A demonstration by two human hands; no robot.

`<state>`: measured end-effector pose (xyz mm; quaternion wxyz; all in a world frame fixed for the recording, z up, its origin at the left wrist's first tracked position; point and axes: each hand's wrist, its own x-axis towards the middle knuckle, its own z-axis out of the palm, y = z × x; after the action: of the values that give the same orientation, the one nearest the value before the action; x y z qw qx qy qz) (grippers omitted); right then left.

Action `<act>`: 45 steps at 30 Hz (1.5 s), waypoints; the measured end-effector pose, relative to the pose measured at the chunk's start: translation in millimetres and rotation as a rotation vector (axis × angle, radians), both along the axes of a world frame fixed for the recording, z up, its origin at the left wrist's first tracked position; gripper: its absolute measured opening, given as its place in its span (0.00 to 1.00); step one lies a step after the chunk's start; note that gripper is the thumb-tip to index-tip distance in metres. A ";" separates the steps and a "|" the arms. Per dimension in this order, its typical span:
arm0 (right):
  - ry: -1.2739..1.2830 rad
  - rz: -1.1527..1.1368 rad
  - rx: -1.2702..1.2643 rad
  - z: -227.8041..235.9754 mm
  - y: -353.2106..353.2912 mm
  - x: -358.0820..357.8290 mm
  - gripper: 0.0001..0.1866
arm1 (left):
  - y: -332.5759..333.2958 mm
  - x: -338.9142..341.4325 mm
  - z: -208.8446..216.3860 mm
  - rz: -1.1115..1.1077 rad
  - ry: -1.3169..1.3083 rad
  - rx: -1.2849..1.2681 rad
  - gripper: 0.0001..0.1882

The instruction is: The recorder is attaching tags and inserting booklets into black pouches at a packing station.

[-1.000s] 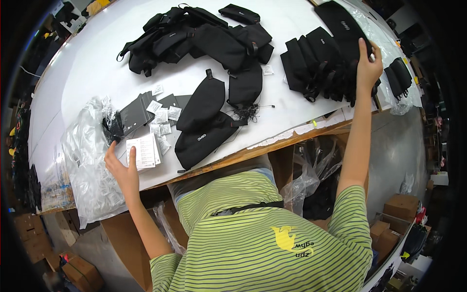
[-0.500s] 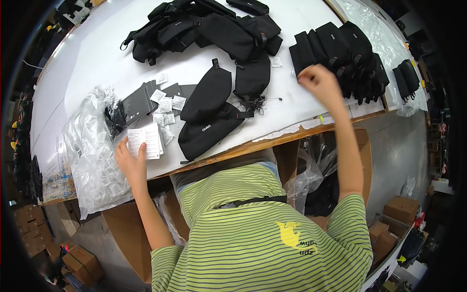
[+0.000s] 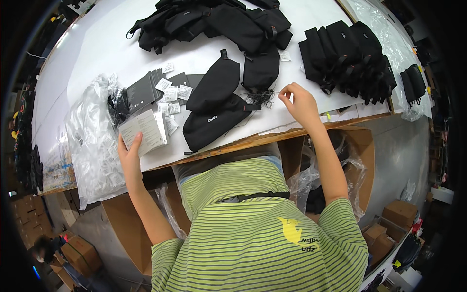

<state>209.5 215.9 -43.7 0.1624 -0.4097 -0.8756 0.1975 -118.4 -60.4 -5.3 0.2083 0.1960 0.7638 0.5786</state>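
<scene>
My left hand (image 3: 130, 155) is closed on a pale printed card (image 3: 144, 127), its thumb across the front. Beneath it at the right shows the edge of another white card (image 3: 161, 126). My right hand (image 3: 300, 108) pinches with thumb and forefinger at the right of a tangle of thin black strings (image 3: 263, 97). A fine dark strand seems to run from the tangle to the fingertips. Between the hands lies a black fabric pouch (image 3: 210, 127) with a loop tab, near the table edge. Another black pouch (image 3: 263, 69) lies behind the strings.
Dark grey cards (image 3: 143, 91) and small white tags (image 3: 170, 93) lie beside a clear plastic bag of tags (image 3: 92, 146). A heap of black pouches (image 3: 219, 24) is at the back, with stacked pouches (image 3: 348, 53) at right. Open cardboard boxes (image 3: 119, 228) stand below the wooden edge (image 3: 233, 145).
My right hand has moved left and toward me, from the stacked pouches to the strings. My left hand has tilted and raised the card. The view has shifted slightly.
</scene>
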 end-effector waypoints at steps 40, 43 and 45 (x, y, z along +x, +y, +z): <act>0.449 0.025 -0.387 76.8 44.7 -46.6 0.07 | 8.2 66.4 9.3 -0.288 -0.202 0.119 0.28; 0.605 0.106 -0.423 86.4 42.8 -39.9 0.08 | 9.1 63.8 5.4 -0.205 -0.303 0.053 0.25; 0.659 0.139 -0.425 99.3 34.2 -38.1 0.08 | 5.8 64.8 1.4 -0.190 -0.311 0.031 0.24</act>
<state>171.4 250.1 55.7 0.3326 -0.2887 -0.7419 0.5056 -53.6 -54.6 -3.9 0.3746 0.1786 0.6915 0.5913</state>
